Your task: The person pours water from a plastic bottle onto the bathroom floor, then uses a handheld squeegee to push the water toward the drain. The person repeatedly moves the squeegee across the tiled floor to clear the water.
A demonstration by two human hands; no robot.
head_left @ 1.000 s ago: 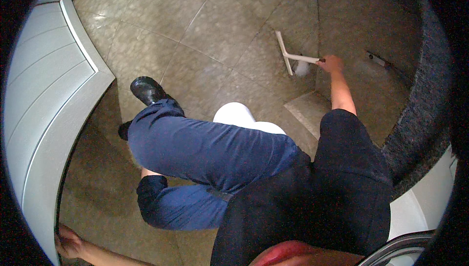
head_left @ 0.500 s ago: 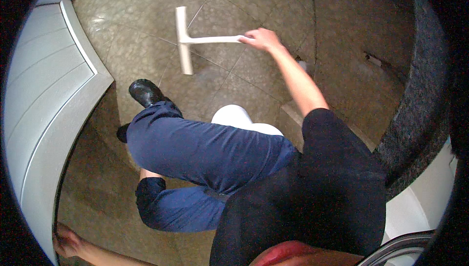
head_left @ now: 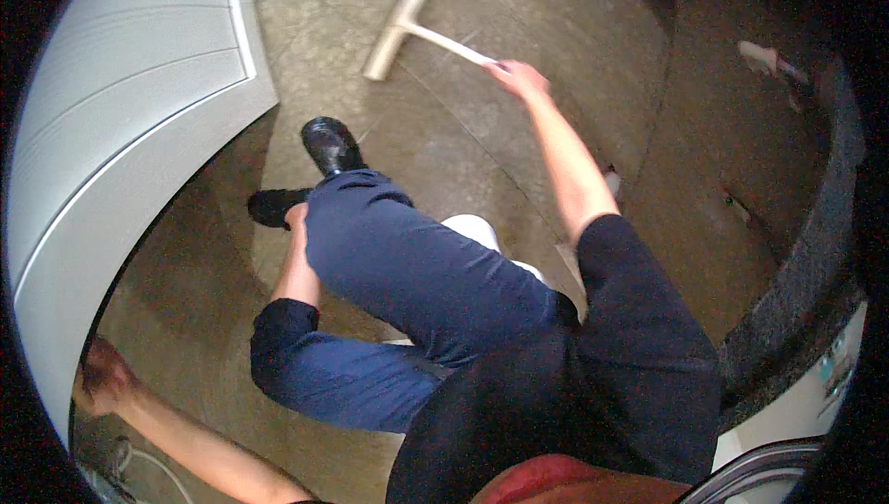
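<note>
My right hand [head_left: 521,79] is closed around the end of a white handle. It belongs to a white squeegee [head_left: 400,30] with a long straight head, held out over the floor with the head tilted. At the lower left, my left hand [head_left: 106,379] is curled at the edge of a pale grey panelled door [head_left: 148,87]; its fingertips are in shadow and partly hidden. My bent legs in dark blue trousers [head_left: 417,263] and my black shoes [head_left: 331,144] lie between the two hands.
Brown tiled floor [head_left: 444,152] spreads ahead. A white rounded object [head_left: 474,229] shows partly behind my leg. On the right are a pale brush-like object [head_left: 761,57], a small item [head_left: 739,209] and a dark stone edge [head_left: 782,305]. A pale cord [head_left: 157,465] lies lower left.
The view has shifted. The squeegee head has tilted and sits higher in the picture, still in my right hand. My left hand stays by the door's edge and shows more fully.
</note>
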